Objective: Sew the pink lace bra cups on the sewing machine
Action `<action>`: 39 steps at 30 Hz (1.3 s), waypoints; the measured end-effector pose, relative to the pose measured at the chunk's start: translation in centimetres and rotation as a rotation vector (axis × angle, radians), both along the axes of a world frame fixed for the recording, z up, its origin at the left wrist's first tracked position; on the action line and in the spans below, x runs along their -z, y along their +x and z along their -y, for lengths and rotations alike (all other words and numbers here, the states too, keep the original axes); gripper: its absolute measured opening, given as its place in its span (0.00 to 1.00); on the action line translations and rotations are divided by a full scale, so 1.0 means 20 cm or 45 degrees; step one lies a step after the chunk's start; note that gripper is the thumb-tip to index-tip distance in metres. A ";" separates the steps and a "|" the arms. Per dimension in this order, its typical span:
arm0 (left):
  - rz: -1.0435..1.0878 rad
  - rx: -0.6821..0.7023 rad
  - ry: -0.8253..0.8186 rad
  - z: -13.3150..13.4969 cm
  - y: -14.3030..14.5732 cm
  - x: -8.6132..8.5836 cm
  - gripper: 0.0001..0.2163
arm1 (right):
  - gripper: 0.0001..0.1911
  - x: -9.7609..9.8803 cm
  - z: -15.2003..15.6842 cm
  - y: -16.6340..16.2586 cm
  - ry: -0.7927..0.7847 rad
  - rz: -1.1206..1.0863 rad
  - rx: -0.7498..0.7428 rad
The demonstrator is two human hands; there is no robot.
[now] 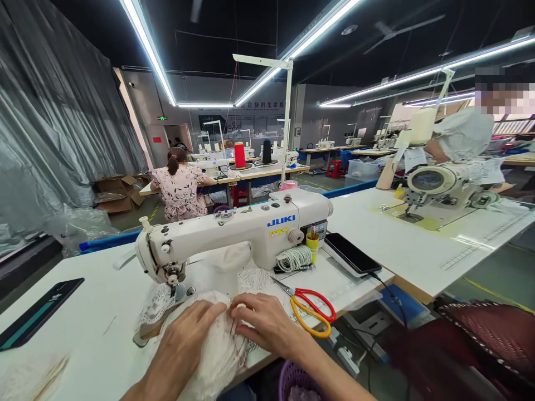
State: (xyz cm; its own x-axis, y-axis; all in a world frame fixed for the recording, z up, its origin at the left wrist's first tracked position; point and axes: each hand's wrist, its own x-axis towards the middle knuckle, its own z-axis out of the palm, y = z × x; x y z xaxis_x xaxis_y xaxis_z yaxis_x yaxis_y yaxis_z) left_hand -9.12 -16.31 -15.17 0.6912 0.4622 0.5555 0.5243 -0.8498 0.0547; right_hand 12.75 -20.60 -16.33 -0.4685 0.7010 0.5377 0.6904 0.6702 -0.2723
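Both my hands are at a bunched piece of white lace fabric (221, 362) at the table's front edge. My left hand (184, 334) lies over its left side, fingers bent down onto the cloth. Close beside it, my right hand (263, 320) pinches the fabric with curled fingers. A scalloped lace edge (156, 303) reaches under the needle area of the white sewing machine (234, 228). Whether the needle is in the cloth I cannot tell. Another patch of lace (254, 280) lies behind my right hand. Scissors (311, 312) with red and yellow handles lie right of that hand.
A coil of white cord (293, 259), a yellow cup (312, 245) and a phone (353, 253) sit at the machine's right. A dark flat case (39, 312) lies far left. Below is a purple basket (288, 379). A second machine (438, 181) and other people are beyond.
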 end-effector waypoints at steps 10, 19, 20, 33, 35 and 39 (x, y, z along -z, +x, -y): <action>0.041 -0.022 -0.107 0.13 0.06 -0.05 0.07 | 0.10 -0.02 -0.06 -0.04 0.044 -0.016 -0.009; 0.170 -0.020 -0.418 0.08 0.06 0.00 0.09 | 0.08 0.03 -0.02 0.03 -0.003 -0.153 -0.022; 0.174 -0.028 -0.469 0.08 0.05 -0.01 0.10 | 0.07 0.04 -0.02 0.04 0.013 -0.147 -0.017; 0.183 -0.203 -0.682 0.06 0.01 -0.06 0.09 | 0.08 0.09 -0.11 -0.02 0.411 0.162 -0.058; 0.212 -0.146 -0.572 0.08 0.01 -0.04 0.08 | 0.09 0.10 -0.12 -0.03 0.394 0.067 -0.055; 0.228 -0.117 -0.316 0.13 0.03 0.03 0.15 | 0.10 0.09 -0.14 -0.05 0.351 -0.068 -0.032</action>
State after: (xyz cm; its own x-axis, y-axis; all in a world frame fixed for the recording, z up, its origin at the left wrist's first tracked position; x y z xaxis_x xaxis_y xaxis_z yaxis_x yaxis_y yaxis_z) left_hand -8.47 -18.82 -15.74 0.5419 0.6545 0.5273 0.5613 -0.7488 0.3525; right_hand 11.78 -17.79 -18.13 -0.4497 0.5135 0.7309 0.6621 0.7408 -0.1131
